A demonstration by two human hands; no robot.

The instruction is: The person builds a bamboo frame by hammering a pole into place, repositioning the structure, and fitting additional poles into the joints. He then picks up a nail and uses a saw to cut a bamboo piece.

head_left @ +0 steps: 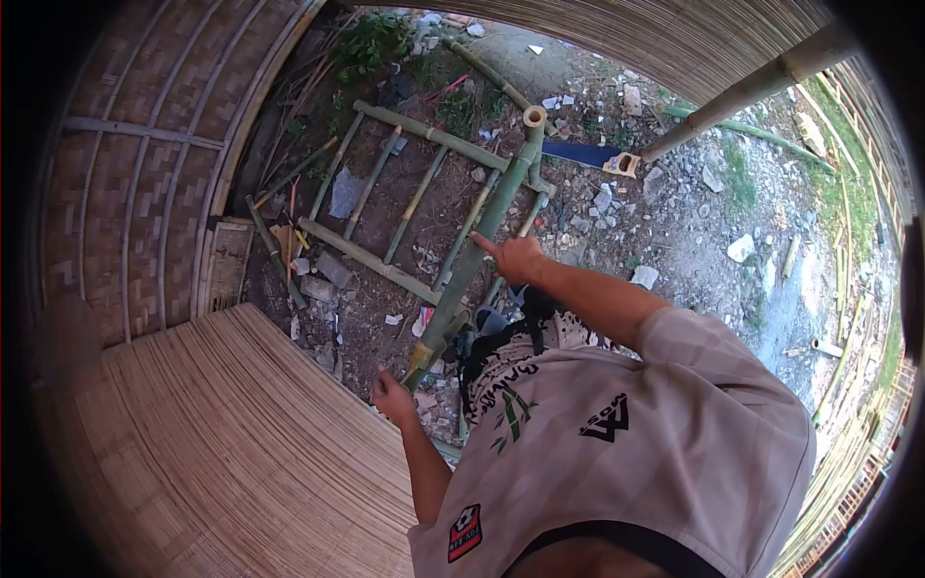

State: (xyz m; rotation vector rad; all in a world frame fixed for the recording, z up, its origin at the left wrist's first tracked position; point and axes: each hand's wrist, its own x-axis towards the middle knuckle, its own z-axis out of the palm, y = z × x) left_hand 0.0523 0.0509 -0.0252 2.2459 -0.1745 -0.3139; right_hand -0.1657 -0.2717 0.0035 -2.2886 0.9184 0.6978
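Bamboo pole (479,231): long green stem, held slanted over the rubble-strewn ground, its open cut end uppermost in view near a blue handsaw.
Left hand (393,397): closed around the lower end of the pole, beside the edge of a woven mat roof.
Right hand (516,258): resting against the pole about midway, forefinger stretched along it; whether the other fingers grip cannot be told.
Ladder frame (390,207): two bamboo rails with several rungs already fitted, lying flat on the ground under the pole.
Handsaw (590,156): lying on the ground, apart from both hands.
Woven mat roof (231,443): fills the lower left, just beside the left hand.
Progress: judged from the layout, the frame looks largely assembled; the held pole is not joined to anything visible, so its placing appears outstanding.
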